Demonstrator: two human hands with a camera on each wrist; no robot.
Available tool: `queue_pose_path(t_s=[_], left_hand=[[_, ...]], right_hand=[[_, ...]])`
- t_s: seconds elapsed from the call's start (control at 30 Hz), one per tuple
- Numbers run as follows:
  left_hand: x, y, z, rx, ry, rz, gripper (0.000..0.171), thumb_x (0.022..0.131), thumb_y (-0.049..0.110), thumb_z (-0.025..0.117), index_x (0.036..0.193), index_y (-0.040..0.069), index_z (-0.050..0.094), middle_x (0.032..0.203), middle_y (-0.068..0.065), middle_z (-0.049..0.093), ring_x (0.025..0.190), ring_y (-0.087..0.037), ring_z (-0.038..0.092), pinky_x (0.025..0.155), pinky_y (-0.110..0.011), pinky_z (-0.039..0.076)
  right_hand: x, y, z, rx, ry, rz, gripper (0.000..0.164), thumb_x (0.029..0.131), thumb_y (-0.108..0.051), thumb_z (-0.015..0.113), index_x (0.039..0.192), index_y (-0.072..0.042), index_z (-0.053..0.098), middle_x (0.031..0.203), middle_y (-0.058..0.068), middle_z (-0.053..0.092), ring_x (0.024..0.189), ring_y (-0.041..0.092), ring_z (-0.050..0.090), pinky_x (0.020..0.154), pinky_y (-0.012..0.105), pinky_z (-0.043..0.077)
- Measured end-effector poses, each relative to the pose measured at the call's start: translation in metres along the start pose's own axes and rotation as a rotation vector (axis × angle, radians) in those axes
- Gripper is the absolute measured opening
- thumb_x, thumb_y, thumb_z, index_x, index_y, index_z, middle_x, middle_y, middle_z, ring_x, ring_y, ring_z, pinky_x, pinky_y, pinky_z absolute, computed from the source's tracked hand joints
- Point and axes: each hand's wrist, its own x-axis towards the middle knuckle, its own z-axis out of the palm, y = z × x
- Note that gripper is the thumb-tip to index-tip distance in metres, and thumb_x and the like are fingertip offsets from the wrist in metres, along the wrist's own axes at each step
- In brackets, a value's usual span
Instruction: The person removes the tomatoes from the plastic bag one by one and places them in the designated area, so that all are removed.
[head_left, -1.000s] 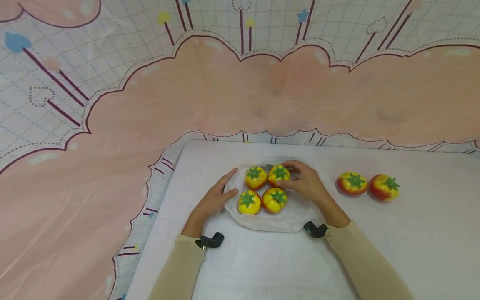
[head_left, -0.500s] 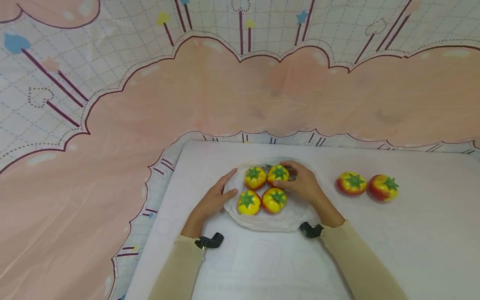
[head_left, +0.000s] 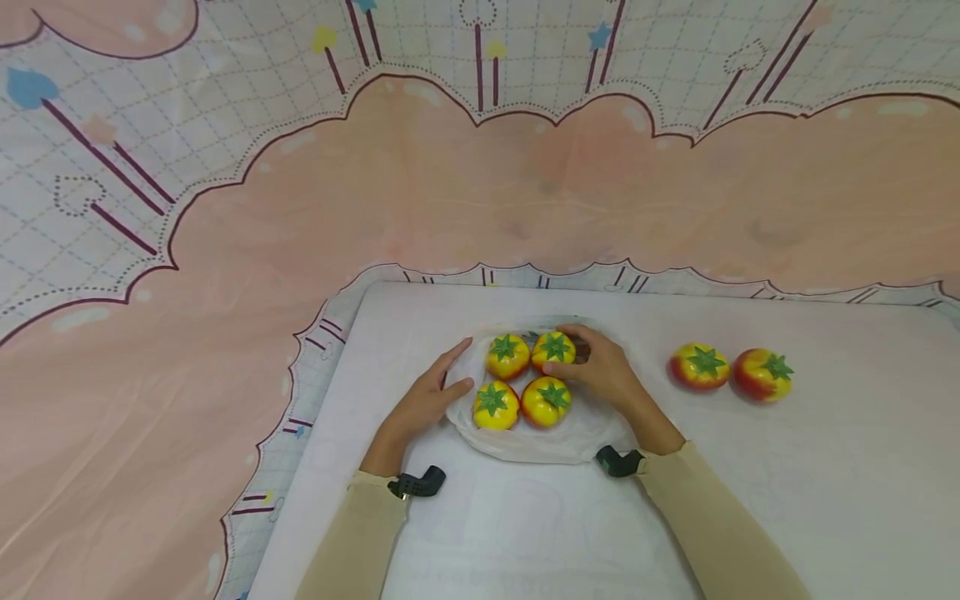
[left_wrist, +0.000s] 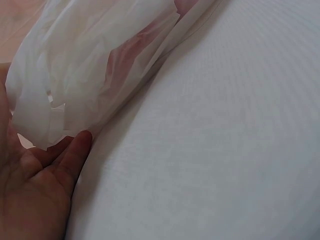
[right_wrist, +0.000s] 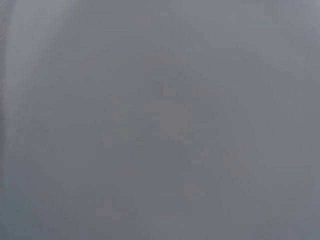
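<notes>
Yellow-and-red tomato-like fruits with green star-shaped tops sit in a loose two-by-two group in a whitish plastic bag (head_left: 517,446). My right hand (head_left: 606,371) holds the back right fruit (head_left: 552,350), thumb in front and fingers behind it. The back left fruit (head_left: 507,357) and two front fruits (head_left: 496,405) lie close by. My left hand (head_left: 420,408) stays at the bag's left side with thumb and index finger spread apart. In the left wrist view, a fingertip (left_wrist: 84,137) touches the lower edge of the bag. The right wrist view shows only a grey blur.
Two more fruits, one red-and-yellow fruit (head_left: 699,367) and its neighbour (head_left: 762,375), lie side by side on the white tabletop (head_left: 840,467) to the right of the bag. A patterned pink cloth (head_left: 517,200) hangs behind the table and down its left side.
My right hand and forearm shift slightly left, keeping hold of the same fruit. The whole head view drifts a little. My left hand stays at the bag's edge.
</notes>
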Motion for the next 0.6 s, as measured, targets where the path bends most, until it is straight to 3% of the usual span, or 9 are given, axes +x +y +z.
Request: queue_pose_path(t_s=[0.6], left_hand=[[-0.0007,-0.0001,0.0003,0.001,0.007,0.001,0.063,0.102,0.036,0.062,0.154,0.054,0.032,0.17,0.009,0.023,0.158,-0.021,0.019,0.129,-0.053,0.016]], right_hand=[[-0.0036,-0.001,-0.0053,-0.002,0.028,0.043,0.079,0.081,-0.053,0.082,0.148,-0.023,0.051,0.144,0.008,0.056,0.127,0.031,0.055,0.106,0.048,0.053]])
